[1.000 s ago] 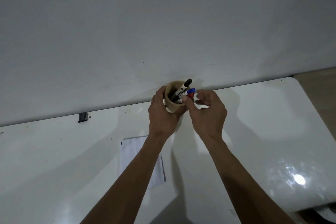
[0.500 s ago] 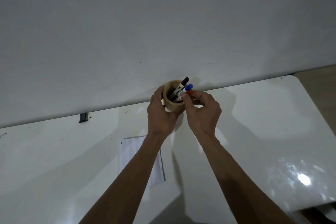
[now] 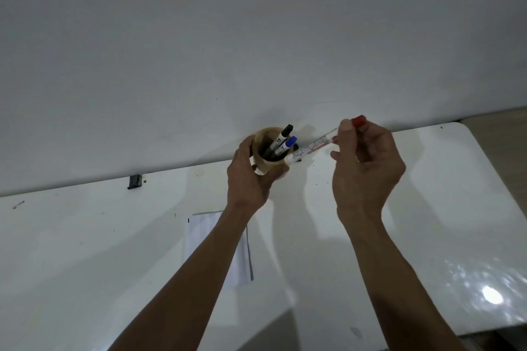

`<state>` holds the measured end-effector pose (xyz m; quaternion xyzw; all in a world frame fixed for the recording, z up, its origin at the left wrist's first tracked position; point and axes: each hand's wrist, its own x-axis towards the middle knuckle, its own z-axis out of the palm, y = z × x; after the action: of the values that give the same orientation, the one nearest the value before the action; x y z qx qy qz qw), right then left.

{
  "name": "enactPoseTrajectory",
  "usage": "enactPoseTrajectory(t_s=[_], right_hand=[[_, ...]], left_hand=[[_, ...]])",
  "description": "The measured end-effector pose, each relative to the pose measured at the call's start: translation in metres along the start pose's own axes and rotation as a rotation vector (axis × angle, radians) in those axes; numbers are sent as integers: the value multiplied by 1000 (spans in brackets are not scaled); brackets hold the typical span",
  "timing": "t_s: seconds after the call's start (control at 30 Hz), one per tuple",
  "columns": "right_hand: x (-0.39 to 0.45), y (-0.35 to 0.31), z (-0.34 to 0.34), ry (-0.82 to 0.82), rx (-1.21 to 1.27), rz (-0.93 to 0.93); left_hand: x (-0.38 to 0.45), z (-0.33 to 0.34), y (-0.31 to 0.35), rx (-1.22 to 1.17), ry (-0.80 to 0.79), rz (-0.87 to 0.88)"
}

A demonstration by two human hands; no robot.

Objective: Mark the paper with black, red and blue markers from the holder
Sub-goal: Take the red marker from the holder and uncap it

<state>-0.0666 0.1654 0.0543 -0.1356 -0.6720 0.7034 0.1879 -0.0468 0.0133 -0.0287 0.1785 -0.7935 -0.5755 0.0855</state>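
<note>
A: Status of task, largest item first?

B: White table across lower frame. Sheet of paper at lower centre, partly hidden under left forearm; one short dark mark at its upper left corner, rest of visible part apparently blank. Red and blue marks judged outstanding; black mark possibly done, not confirmable.

A: Holder?

B: Tan cylindrical holder at centre frame, against wall. Left hand wrapped around it, fingers closed on its side. Black marker and blue marker standing inside, caps up.

A: Red marker?

B: Red marker almost clear of holder, right of centre, tilted, red cap up and to the right, white end just beside holder rim. Right hand pinching it near cap between thumb and forefinger; remaining fingers loosely curled. Cap on.

A: Difference from frame half a second before?

B: Then: right hand at holder mouth, fingers among marker tops, red marker seated. Now: right hand shifted right and up, red marker drawn out. Left hand unchanged on holder.

A: Remaining?

B: Uncap, mark paper, return; repeat for remaining colours.
</note>
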Motion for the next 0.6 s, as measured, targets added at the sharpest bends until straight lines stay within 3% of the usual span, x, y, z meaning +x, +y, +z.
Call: enactPoseTrajectory(t_s=[0.33,0.5,0.6], right_hand=[[-26,7,-17,-184,1,278],[-60,6,-15,-421,-156,236],[-89,-1,-11,-574,-270,192]], left_hand=[[-7,-22,0,185,-53,-95],[-44,-66,24,198,5,20],[-72,-102,45,123,-46,100]])
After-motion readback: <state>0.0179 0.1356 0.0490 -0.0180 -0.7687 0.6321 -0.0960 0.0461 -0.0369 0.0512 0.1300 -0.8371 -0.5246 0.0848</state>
